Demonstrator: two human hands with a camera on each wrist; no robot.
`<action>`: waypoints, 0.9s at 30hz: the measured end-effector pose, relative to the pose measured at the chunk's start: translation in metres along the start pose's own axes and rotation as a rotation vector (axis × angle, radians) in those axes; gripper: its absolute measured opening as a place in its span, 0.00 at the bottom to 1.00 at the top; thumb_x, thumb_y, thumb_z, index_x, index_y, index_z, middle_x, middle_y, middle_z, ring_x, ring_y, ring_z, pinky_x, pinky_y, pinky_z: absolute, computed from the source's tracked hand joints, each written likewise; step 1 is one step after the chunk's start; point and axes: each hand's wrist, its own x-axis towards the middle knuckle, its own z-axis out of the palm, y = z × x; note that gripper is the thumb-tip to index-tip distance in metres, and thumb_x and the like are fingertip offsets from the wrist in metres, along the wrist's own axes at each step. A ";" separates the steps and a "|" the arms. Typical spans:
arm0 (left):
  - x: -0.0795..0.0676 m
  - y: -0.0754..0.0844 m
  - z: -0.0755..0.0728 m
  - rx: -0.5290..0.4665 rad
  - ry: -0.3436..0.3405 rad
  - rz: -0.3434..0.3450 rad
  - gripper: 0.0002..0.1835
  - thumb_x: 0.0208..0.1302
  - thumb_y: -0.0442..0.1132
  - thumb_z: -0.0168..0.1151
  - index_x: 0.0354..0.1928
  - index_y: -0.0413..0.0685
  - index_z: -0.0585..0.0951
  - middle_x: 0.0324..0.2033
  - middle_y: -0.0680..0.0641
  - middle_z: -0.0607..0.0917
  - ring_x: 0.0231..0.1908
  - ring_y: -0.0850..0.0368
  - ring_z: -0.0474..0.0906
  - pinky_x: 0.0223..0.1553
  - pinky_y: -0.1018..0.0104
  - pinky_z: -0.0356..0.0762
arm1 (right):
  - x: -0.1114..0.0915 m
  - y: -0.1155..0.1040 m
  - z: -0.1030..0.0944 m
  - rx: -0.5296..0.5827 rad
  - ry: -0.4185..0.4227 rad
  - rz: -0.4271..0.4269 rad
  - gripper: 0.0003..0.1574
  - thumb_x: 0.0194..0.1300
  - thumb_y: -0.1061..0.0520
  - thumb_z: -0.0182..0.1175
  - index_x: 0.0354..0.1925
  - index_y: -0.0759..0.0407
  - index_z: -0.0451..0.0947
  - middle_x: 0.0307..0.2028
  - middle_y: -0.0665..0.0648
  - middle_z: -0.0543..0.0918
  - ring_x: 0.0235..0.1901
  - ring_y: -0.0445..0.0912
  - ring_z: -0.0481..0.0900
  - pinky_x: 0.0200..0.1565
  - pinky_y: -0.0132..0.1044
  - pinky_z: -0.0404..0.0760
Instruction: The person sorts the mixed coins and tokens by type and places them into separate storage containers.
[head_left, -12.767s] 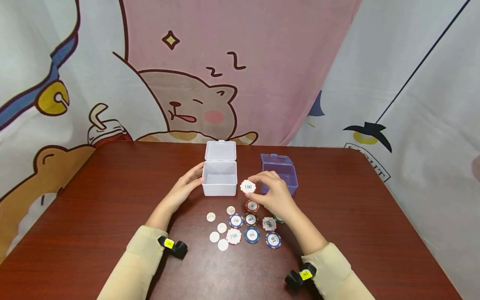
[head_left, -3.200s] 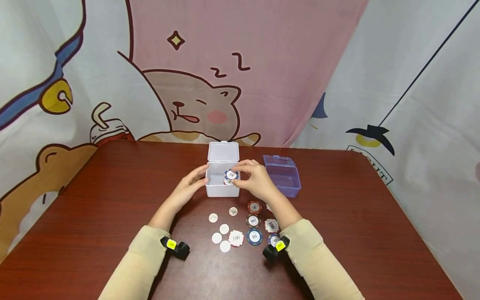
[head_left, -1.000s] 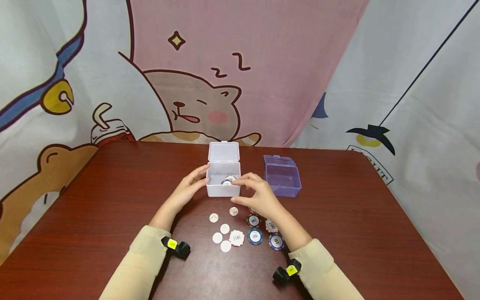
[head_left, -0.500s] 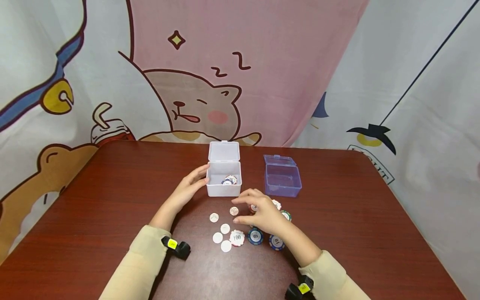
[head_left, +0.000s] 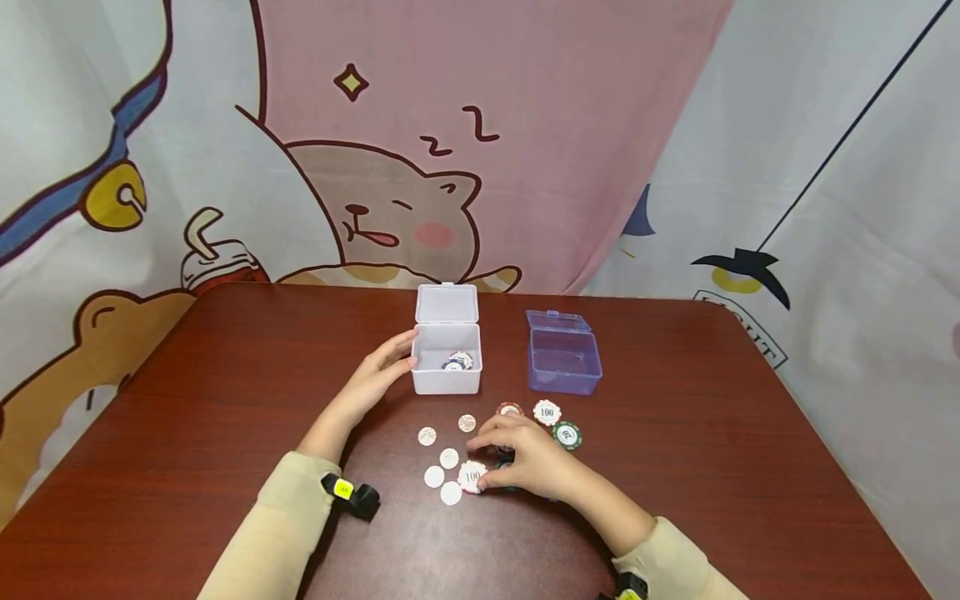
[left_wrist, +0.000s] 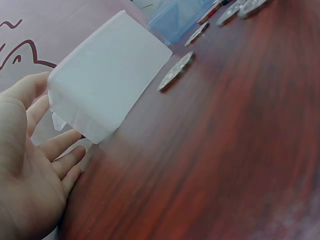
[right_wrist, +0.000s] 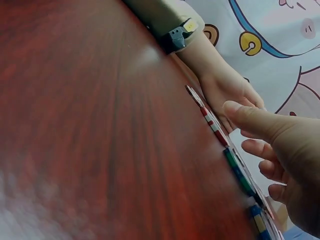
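Note:
My left hand [head_left: 371, 371] rests against the left side of a white plastic box [head_left: 446, 383], fingers mostly straight and spread in the left wrist view. The box's lid [head_left: 447, 303] is tipped back, and a few poker chips [head_left: 457, 361] lie inside. My right hand [head_left: 528, 457] is low over the chips on the table, thumb and fingertips apart. Its thumb tip is right at the edge of a white "100" poker chip [head_left: 471, 476]. Dark and blue chips are mostly hidden beneath this hand. In the right wrist view, chips with red, green [right_wrist: 238, 171] and blue edges lie under the fingers.
A see-through purple box [head_left: 564, 383] with raised lid stands at the right. Several small pale discs [head_left: 434, 477] lie left of the chips. Beyond my right hand are a red chip [head_left: 510, 408], another white "100" chip [head_left: 547, 412] and a green one [head_left: 567, 435].
A blue-edged "10" chip was lowered into the white box and let go. My right hand then came back toward me, over the table chips. My left hand stayed at the box.

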 end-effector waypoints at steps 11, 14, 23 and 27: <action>0.000 0.001 0.001 -0.008 -0.002 0.005 0.28 0.69 0.39 0.56 0.69 0.45 0.65 0.65 0.36 0.68 0.65 0.44 0.62 0.62 0.46 0.58 | -0.004 0.003 0.007 -0.096 -0.036 -0.004 0.31 0.42 0.46 0.78 0.47 0.52 0.85 0.42 0.41 0.78 0.45 0.37 0.72 0.61 0.45 0.63; -0.001 0.002 0.001 -0.015 -0.003 0.001 0.28 0.69 0.40 0.57 0.69 0.45 0.65 0.65 0.36 0.68 0.65 0.44 0.62 0.63 0.46 0.57 | -0.005 0.004 0.008 -0.106 -0.027 -0.020 0.31 0.42 0.45 0.77 0.47 0.52 0.85 0.42 0.42 0.78 0.44 0.37 0.73 0.61 0.46 0.64; 0.000 0.002 0.002 -0.034 -0.013 -0.001 0.28 0.70 0.32 0.53 0.70 0.37 0.61 0.65 0.30 0.64 0.66 0.37 0.59 0.63 0.42 0.54 | -0.005 0.005 0.010 -0.117 -0.006 -0.094 0.26 0.42 0.46 0.77 0.42 0.51 0.86 0.38 0.42 0.78 0.44 0.36 0.73 0.64 0.51 0.58; 0.000 0.002 0.002 -0.019 -0.010 -0.004 0.28 0.70 0.33 0.53 0.70 0.39 0.62 0.65 0.32 0.65 0.66 0.39 0.59 0.63 0.43 0.55 | -0.004 0.005 0.010 -0.108 -0.012 -0.085 0.25 0.42 0.46 0.77 0.41 0.50 0.86 0.38 0.42 0.78 0.44 0.36 0.73 0.65 0.51 0.56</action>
